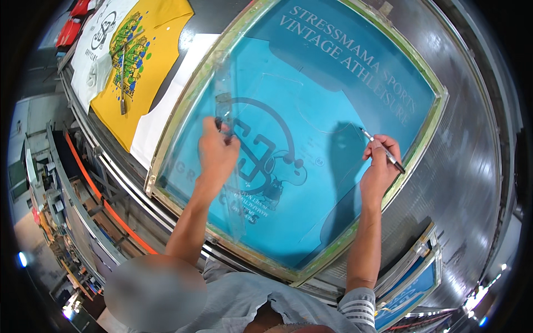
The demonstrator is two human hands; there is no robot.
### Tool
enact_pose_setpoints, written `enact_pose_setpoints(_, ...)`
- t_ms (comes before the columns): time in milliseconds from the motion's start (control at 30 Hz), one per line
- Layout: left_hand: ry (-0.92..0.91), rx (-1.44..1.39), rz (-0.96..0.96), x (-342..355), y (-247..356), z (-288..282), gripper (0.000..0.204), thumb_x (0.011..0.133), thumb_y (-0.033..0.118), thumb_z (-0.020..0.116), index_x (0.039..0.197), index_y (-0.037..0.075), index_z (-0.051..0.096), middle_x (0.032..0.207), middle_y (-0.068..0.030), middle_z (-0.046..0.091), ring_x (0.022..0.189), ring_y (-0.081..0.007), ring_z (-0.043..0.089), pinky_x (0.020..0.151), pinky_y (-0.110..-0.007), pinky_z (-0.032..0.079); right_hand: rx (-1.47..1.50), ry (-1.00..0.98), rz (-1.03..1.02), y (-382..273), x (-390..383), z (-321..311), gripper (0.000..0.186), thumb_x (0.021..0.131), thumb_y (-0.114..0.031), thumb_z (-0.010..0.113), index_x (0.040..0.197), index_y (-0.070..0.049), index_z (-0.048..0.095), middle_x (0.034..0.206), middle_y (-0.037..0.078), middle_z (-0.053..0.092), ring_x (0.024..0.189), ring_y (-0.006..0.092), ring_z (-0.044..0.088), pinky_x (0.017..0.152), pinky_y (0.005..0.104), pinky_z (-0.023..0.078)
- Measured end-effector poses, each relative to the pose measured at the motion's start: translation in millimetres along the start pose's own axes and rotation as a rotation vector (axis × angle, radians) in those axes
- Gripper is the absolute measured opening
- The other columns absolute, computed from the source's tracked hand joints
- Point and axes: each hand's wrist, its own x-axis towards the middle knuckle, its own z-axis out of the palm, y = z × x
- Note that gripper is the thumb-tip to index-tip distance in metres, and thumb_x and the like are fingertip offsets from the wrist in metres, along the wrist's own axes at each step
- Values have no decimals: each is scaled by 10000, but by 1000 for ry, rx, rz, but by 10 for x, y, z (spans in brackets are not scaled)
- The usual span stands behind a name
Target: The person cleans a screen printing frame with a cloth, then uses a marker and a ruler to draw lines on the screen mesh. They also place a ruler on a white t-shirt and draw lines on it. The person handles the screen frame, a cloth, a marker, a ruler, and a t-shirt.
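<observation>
A blue screen-printing mesh stretches across a wooden frame in front of me, with lettering, a round emblem and a cartoon dog showing on it. Thin pale lines trace a garment shape over the mesh. My right hand grips a slim marker pen, its tip at the mesh near the right side. Over the emblem, my left hand is closed around a small dark thing that the fingers mostly hide. Under and beside that hand lies a long clear ruler.
White garment fabric sticks out left of the frame. Beyond it lie a printed yellow shirt, a thin rod-like tool and a printed white shirt. More framed screens lean at lower right, beside a shiny metal surface.
</observation>
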Motion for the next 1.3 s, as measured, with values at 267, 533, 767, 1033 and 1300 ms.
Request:
enact_pose_setpoints(267,328,302,546,-224,-528,-23,517,774,190,873,1018,24,449,1442,-277,435,1250,-398,488,991,-496,460,118,-344,-35,195,853,703,89,905,-38,640,973,19,627,788,58,598,668,107,534,592,277,423)
enact_pose_setpoints(533,160,353,579,-130,-726,-7,599,752,425,889,895,8,483,1605,-323,274,1514,-502,218,1153,-736,11,98,-544,-18,247,1467,2013,103,875,-60,687,929,1,624,794,49,630,641,93,535,557,255,408)
enact_pose_setpoints(767,103,355,530,-128,-730,-62,596,741,421,899,853,-10,503,1599,-358,255,1513,-516,206,1150,-737,-15,-151,-485,-188,424,1570,2323,150,827,-87,680,727,-22,589,651,-21,515,627,46,420,541,253,306)
enact_pose_setpoints(1033,99,369,536,-114,-755,-58,601,739,433,903,861,-7,512,1574,-378,276,1502,-533,214,1145,-741,-20,-218,-472,-243,396,1456,2322,172,821,-90,659,697,-9,572,638,-23,494,623,58,394,546,282,308)
enact_pose_setpoints(1300,88,376,517,-163,-728,-80,597,743,437,899,859,3,506,1559,-387,295,1496,-536,229,1141,-748,-13,-222,-502,-228,408,1438,2306,175,831,-88,665,702,-11,575,631,-34,486,614,52,382,537,276,295)
